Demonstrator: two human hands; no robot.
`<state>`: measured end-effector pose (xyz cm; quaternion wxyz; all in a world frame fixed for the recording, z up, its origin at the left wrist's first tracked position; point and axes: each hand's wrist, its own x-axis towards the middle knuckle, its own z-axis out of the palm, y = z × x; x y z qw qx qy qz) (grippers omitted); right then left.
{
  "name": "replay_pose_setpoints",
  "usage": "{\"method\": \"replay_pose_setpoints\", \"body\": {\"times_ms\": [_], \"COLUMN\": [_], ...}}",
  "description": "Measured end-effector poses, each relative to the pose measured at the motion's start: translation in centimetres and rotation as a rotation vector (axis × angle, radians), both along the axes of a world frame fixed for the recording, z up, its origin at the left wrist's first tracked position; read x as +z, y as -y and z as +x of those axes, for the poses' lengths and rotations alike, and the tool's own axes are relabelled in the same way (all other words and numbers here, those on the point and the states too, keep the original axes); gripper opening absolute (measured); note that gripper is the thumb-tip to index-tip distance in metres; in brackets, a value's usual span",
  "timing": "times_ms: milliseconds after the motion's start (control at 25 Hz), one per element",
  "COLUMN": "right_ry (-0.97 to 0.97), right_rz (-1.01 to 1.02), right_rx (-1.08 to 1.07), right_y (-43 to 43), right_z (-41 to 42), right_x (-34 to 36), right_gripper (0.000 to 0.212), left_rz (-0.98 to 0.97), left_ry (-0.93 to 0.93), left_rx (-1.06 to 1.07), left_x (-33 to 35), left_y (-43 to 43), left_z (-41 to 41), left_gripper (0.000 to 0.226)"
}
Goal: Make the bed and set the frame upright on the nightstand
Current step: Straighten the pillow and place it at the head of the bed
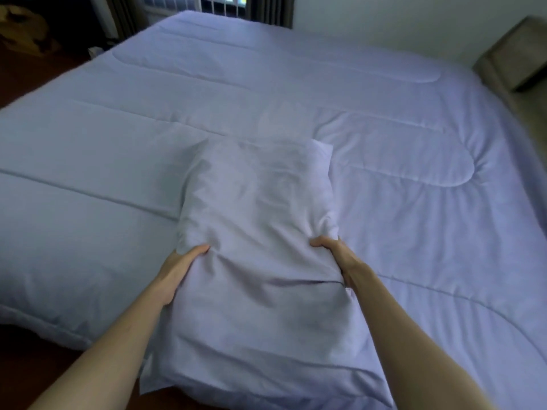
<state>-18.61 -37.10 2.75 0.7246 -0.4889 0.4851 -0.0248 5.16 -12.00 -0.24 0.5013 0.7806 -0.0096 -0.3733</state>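
Bed [88, 149] under smooth lilac comforter [399, 137] with stitched channels, we note soft creased pillow [260, 220] lengthwise at near edge, left hand [177, 269] and right hand [336, 254] gripping its sides, fingers curled into fabric, dark curtains [270, 8] beyond.

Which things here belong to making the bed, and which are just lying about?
Job: pillow, gripped by left hand and right hand; comforter.
Lying about: tan heap at far left, curtains, brown furniture at right.

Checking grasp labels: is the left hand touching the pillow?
Touching. Head view shows the left hand gripping the pillow by its side, thumb pressed into the fabric.
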Motion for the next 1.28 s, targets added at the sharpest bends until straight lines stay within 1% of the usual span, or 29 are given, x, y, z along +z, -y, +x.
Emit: {"method": "replay_pose_setpoints", "body": {"times_ms": [80,160,280,440,600,720,880,960,1000,1040,1080,1120,1160,1200,1240,1280], "right_ry": [0.083,0.141,0.151,0.039,-0.129,-0.231,-0.409,-0.582,-0.656,-0.706,-0.750,-0.808,-0.873,-0.930,-0.939,-0.904], "right_rz": [-0.086,-0.192,-0.403,-0.664,-0.894,-1.008,-1.056,-1.087,-1.090,-1.068,-1.024,-0.968,-0.929,-0.910,-0.903,-0.890], "right_rx": [-0.042,-0.063,-0.079,-0.139,-0.196,-0.235,-0.294,-0.312,-0.304,-0.260,-0.199,-0.139,-0.109,-0.108,-0.128,-0.165], "right_y": [0.8,2.9,7.5,13.9,20.2,24.6,31.1,34.5,36.0,37.2,38.0,37.8,37.5,37.2,37.2,37.5], "right_z": [-0.5,-1.8,-6.1,-16.2,-27.9,-35.4,-43.8,-47.0,-48.4,-49.7,-51.0,-51.9,-52.7,-53.2,-53.5,-53.8], "right_x": [2.9,6.8,13.7,23.3,30.4,33.1,32.9,30.5,28.7,26.5,23.7,21.3,19.4,18.2,17.9,18.3], "right_gripper": [0.077,0.063,0.059,0.053,0.059,0.052,0.066,0.079,0.086,0.092,0.097,0.099,0.097,0.092,0.086,0.084], "left_rz": [-0.066,-0.126,-0.221,-0.338,-0.472,-0.535,-0.523,-0.433,-0.372,-0.282,-0.187,-0.096,-0.053,-0.012,0.000,-0.022], "left_ry": [-0.087,-0.174,-0.241,-0.367,-0.526,-0.607,-0.738,-0.703,-0.659,-0.599,-0.524,-0.410,-0.253,-0.070,0.034,0.084], "left_rx": [0.019,0.010,-0.040,-0.155,-0.290,-0.349,-0.389,-0.434,-0.466,-0.524,-0.641,-0.763,-0.808,-0.807,-0.767,-0.709], "left_x": [1.5,3.3,6.5,9.7,12.3,13.3,12.1,10.3,9.1,7.9,6.2,5.0,4.2,3.7,3.7,3.6], "left_y": [0.9,3.1,8.7,19.2,30.5,37.5,45.8,49.2,50.4,51.2,51.8,51.6,51.2,50.6,50.1,49.9], "left_z": [-1.2,-3.1,-7.7,-17.9,-31.5,-41.7,-52.4,-56.3,-58.0,-59.6,-61.3,-62.8,-64.2,-65.2,-65.7,-66.1], "left_gripper": [0.063,0.048,0.033,0.021,0.030,0.036,0.025,0.024,0.027,0.036,0.056,0.078,0.086,0.084,0.080,0.076]}}
